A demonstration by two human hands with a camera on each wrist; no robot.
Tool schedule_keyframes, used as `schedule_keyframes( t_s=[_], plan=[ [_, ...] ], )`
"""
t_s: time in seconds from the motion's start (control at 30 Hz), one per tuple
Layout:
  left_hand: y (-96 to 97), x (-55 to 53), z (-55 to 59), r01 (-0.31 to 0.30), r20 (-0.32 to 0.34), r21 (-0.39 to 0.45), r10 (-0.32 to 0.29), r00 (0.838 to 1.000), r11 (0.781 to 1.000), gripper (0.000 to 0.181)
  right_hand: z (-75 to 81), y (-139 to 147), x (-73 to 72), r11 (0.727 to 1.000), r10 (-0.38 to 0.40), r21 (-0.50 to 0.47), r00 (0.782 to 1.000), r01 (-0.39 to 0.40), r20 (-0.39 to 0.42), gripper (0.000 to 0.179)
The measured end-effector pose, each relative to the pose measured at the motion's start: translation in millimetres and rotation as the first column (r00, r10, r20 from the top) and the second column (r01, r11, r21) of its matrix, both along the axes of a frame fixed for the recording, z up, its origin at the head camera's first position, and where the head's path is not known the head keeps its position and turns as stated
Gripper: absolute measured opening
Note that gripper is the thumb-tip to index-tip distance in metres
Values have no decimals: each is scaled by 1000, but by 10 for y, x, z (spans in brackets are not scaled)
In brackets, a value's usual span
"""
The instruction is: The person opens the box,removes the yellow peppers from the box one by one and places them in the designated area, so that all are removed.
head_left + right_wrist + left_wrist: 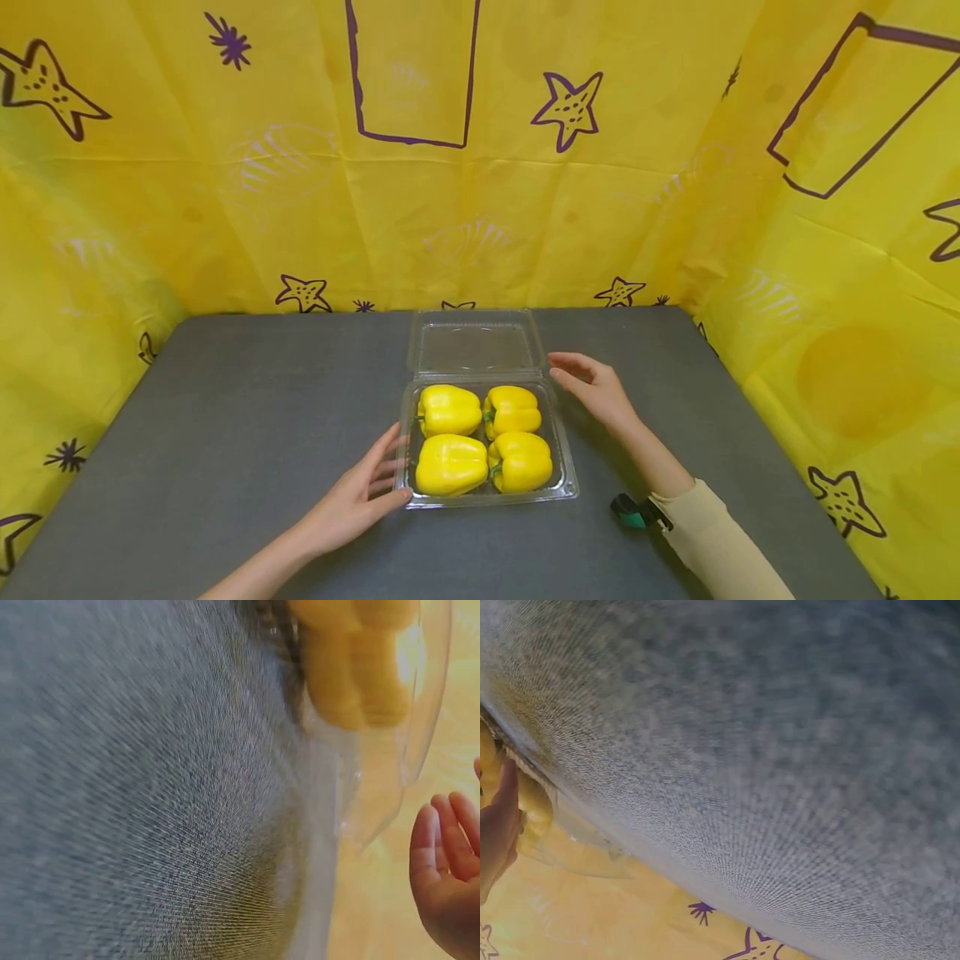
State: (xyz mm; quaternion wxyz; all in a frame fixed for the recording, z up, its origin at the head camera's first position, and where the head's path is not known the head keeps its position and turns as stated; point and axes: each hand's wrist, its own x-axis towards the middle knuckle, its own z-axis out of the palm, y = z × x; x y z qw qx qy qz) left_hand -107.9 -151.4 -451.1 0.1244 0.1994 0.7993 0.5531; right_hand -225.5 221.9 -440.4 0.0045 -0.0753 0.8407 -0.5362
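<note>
I judge the left hand point(358, 493), fingers spread, steadies the container point(517, 500) of peppers point(452, 465). The right hand point(597, 393), fingers loose, seems just right of the open lid point(480, 347); closing calls for its edge.

Left hand point(360, 492): we see only part of it at left edge of left wrist view; in head view, its fingers turn faint at wall of clear container point(495, 501). Right hand point(596, 396): cut off by right edge of right wrist view; we cannot tell whether it touches lid point(476, 346) beside it. Yellow peppers point(334, 682): blurred there, cut off above right hand. Dark-and-green device point(628, 512) near right wrist: too small for us to identify.
</note>
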Motion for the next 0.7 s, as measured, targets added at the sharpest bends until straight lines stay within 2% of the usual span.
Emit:
schedule_keyframes(
  t_s=[0.13, 0.27, 0.37, 0.5, 0.6, 0.7],
  plan=[
    [2, -10, 4, -3, -5, -15, 3, 1000, 1000, 87, 79, -41, 159, 997, 72, 43, 996, -70, -51, 39],
    [-12, -21, 6, -2, -12, -38, 1, 1000, 999, 89, 129, -80, 315, 981, 187, 69, 978, -181, -96, 39],
    [-20, -30, 3, 5, -13, -61, -6, 1000, 998, 89, 126, -98, 402, 954, 289, 132, 944, -270, -156, 41],
    [-24, -45, -4, 16, 14, -78, -15, 1000, 997, 89, 120, -114, 500, 905, 402, 253, 885, -343, -234, 45],
    [-25, -54, -3, 27, 43, -71, -24, 999, 997, 89, 130, -129, 574, 868, 461, 326, 854, -376, -243, 51],
    [-26, -57, 8, 42, 51, -59, -39, 998, 997, 89, 136, -151, 637, 838, 501, 375, 833, -397, -235, 57]
  ],
)
